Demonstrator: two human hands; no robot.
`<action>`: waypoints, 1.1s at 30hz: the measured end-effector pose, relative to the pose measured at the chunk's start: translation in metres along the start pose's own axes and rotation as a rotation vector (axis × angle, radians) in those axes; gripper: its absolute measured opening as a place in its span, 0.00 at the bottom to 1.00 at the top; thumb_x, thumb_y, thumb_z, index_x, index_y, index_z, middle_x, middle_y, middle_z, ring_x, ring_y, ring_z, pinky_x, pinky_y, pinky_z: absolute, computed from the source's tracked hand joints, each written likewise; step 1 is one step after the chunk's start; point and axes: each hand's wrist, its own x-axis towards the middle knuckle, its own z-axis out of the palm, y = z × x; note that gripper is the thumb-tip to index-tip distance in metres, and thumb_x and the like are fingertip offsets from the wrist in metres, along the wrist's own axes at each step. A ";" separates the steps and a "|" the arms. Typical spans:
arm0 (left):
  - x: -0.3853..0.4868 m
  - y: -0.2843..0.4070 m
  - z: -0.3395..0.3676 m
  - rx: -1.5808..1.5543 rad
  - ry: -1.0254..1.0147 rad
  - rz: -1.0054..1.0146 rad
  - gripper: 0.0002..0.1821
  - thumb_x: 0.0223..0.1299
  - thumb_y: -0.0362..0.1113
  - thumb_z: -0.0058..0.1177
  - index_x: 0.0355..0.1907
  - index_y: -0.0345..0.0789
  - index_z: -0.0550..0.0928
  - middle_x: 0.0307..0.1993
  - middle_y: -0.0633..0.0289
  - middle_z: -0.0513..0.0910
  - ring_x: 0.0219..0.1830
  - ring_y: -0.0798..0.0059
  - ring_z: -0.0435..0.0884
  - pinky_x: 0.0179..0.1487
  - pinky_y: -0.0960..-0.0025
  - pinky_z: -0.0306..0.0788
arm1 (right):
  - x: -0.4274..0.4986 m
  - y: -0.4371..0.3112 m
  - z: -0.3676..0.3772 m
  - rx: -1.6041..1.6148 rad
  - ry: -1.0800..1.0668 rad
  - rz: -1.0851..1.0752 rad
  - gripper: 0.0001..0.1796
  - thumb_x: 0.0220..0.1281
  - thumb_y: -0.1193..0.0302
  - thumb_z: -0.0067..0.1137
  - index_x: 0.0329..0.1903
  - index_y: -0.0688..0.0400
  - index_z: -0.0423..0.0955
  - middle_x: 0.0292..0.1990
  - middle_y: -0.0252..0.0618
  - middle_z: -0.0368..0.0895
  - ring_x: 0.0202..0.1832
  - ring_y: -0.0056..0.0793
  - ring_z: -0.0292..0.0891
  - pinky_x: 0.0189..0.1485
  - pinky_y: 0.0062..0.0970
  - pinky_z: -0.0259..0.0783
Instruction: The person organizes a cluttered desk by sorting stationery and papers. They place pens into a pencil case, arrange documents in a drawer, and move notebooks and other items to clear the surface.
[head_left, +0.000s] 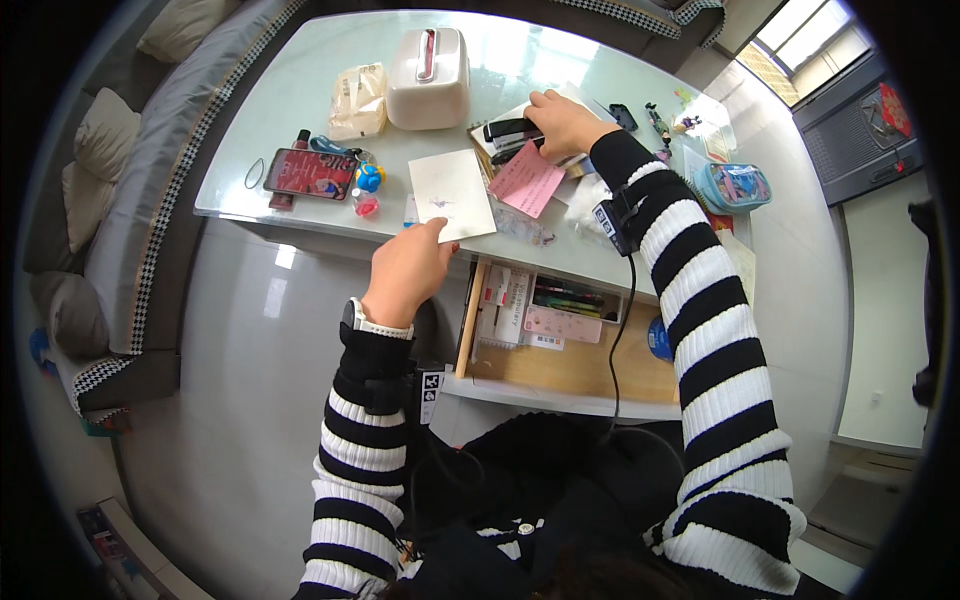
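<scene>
My left hand (411, 266) holds the lower edge of a cream paper sheet (452, 196) with a small drawing, between thumb and fingers. Farther right, my right hand (561, 124) reaches over a pile and touches a black stapler (510, 130); whether its fingers grip it is hard to tell. A pink sheet with writing (528, 180) lies just below that hand. Left of the cream sheet are a smartphone (311, 174), a blue and yellow toy (370, 177) and a small bottle with red contents (366, 203). Clear plastic (592, 204) lies under my right forearm.
Below the glass tabletop (255, 112), an open drawer (555, 375) holds a notebook, pens and a pink case. A white tissue box (429, 82) and a tissue pack (358, 101) stand at the back. A light-blue pencil case (733, 187) lies right. A cable hangs from my right wrist.
</scene>
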 end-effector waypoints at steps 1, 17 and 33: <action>0.000 0.000 0.000 0.007 0.016 0.007 0.21 0.65 0.44 0.55 0.58 0.37 0.79 0.36 0.52 0.86 0.41 0.52 0.83 0.45 0.56 0.75 | -0.006 -0.001 0.000 -0.001 0.011 0.005 0.28 0.45 0.70 0.64 0.53 0.61 0.71 0.54 0.49 0.71 0.58 0.49 0.69 0.60 0.38 0.71; 0.004 -0.005 0.008 -0.050 -0.038 0.044 0.21 0.66 0.43 0.56 0.57 0.33 0.79 0.37 0.49 0.86 0.38 0.54 0.84 0.44 0.62 0.75 | -0.263 -0.049 0.001 1.716 -0.190 0.188 0.30 0.61 0.48 0.65 0.53 0.59 0.71 0.37 0.34 0.81 0.36 0.18 0.77 0.37 0.21 0.74; 0.008 -0.002 0.013 -0.005 -0.049 0.055 0.22 0.66 0.43 0.56 0.57 0.33 0.79 0.37 0.50 0.86 0.38 0.55 0.84 0.43 0.61 0.74 | -0.276 -0.112 0.169 0.425 0.100 0.087 0.24 0.54 0.67 0.67 0.52 0.54 0.69 0.46 0.39 0.77 0.51 0.42 0.74 0.51 0.40 0.69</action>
